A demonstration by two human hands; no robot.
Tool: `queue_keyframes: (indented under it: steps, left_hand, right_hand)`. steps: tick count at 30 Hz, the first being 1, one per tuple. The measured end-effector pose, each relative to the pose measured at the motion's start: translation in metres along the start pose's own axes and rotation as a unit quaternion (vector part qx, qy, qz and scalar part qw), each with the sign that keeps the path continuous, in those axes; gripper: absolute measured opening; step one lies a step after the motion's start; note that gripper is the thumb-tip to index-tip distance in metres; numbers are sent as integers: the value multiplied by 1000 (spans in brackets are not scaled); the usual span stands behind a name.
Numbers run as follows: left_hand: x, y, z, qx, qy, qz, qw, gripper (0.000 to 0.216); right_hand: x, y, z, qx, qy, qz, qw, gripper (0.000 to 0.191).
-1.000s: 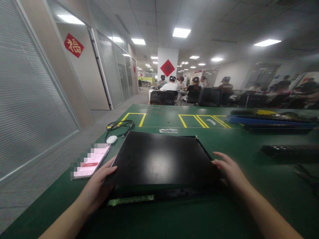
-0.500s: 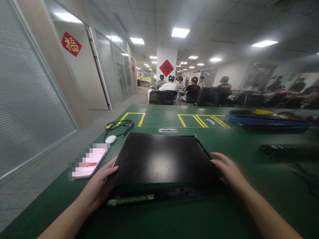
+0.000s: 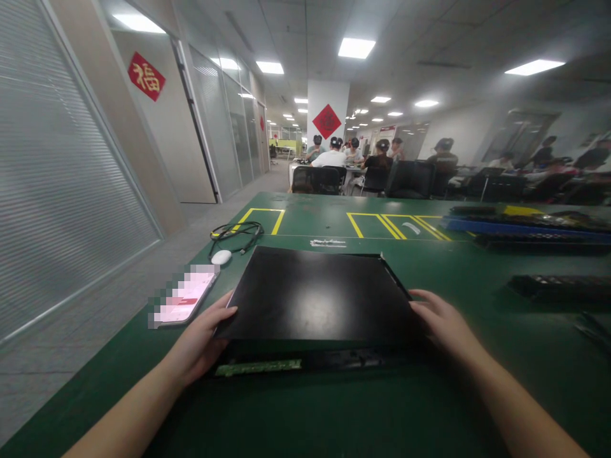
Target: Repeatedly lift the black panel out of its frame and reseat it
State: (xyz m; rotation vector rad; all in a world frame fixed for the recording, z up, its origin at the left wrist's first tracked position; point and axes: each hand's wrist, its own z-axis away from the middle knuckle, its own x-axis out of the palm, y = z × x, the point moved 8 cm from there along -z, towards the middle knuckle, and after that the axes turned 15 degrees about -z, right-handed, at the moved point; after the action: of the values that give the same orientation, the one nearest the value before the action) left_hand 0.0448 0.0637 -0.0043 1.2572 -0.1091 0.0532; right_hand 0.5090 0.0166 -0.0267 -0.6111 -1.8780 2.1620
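Note:
A wide, glossy black flat panel lies in front of me, its near edge slightly raised. My left hand grips its left edge, thumb on top and the other fingers underneath. At the right edge is my right hand, closed around the side, with its lower fingers partly hidden. Below the panel's near edge runs a dark strip bearing a narrow green circuit board. Whether the strip is fixed to the panel, I cannot tell.
On the green table, a phone, a white mouse-like object and a coiled black cable sit at left. A blue tray and black slotted parts lie at right. Several people sit beyond the table.
The camera view has shifted slightly, so the scene appears a little higher and further right. Both hands keep their hold on the panel, with no clear movement against the table.

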Motion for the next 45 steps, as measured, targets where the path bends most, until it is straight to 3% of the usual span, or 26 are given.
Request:
queue_keyframes:
  steps: [6,16,28,45]
  left_hand:
    - [-2,-2,-1,-6,27,-1,1000,65]
    - [0,-2,-4,6,10,-14,1000,55]
    - [4,-1,-2,5,-23,-48,999,64]
    - [3,-1,-2,-6,-5,-49,999,72]
  right_hand:
    - [-1,1,-2,-4,9,14,1000,45]
    - [1,-5,2,-20,1,74,997,45]
    - [-1,-6,-4,-73,7,128,989,39]
    - [-4,-8,-3,-59,17,159,985,39]
